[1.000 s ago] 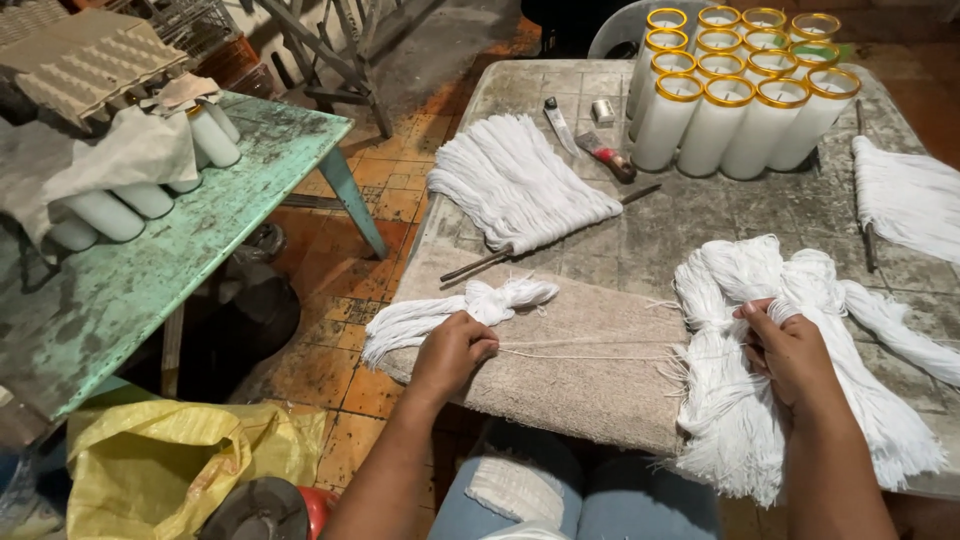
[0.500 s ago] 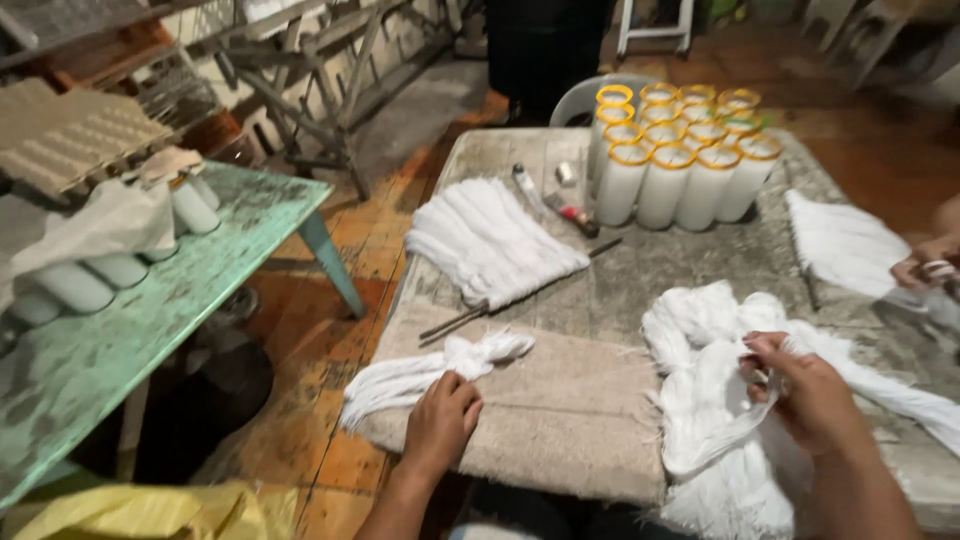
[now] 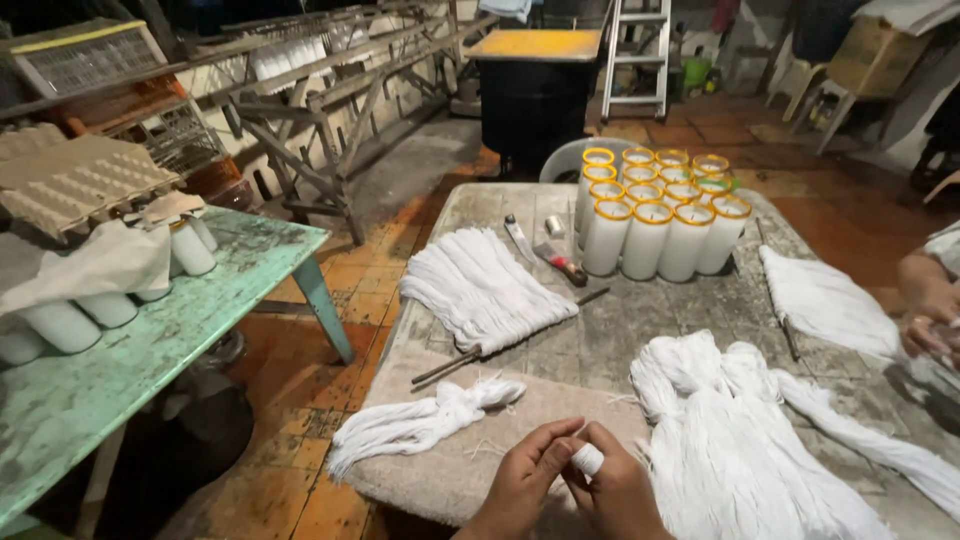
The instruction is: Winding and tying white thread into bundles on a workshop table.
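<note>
Two hands together at the bottom edge, both cut off at the wrist: left hand (image 3: 522,482) and right hand (image 3: 617,492), fingers curled narrow and pinched from either side round one small white roll of string (image 3: 588,458) held just above the beige cloth (image 3: 470,470). Only the rounded end of the roll in view, the rest hidden between the fingers.

Four lots of white string on the grey table (image 3: 640,330): one knotted bundle (image 3: 420,422) on the cloth left of the hands, one fanned bunch (image 3: 483,290) strung on a thin dark rod (image 3: 505,340), one large heap (image 3: 740,440) just right of the hands (run off the lower edge), one more flat bunch (image 3: 825,305) towards the far right.

About twelve tall glass candles (image 3: 655,205) packed upright in a block at the back of the table, each full of white wax with a yellow rim; back rows partly hidden, so count not certain. In front of them, two small tools (image 3: 545,250) and a little spool, too small to identify.

One other person's hand (image 3: 930,310) at the right edge, mostly cut off; grip impossible to judge.

One green table (image 3: 150,340) at left, carrying several white candles laid on their sides (half covered by a cloth, number unclear) beneath an egg tray (image 3: 85,180).
</note>
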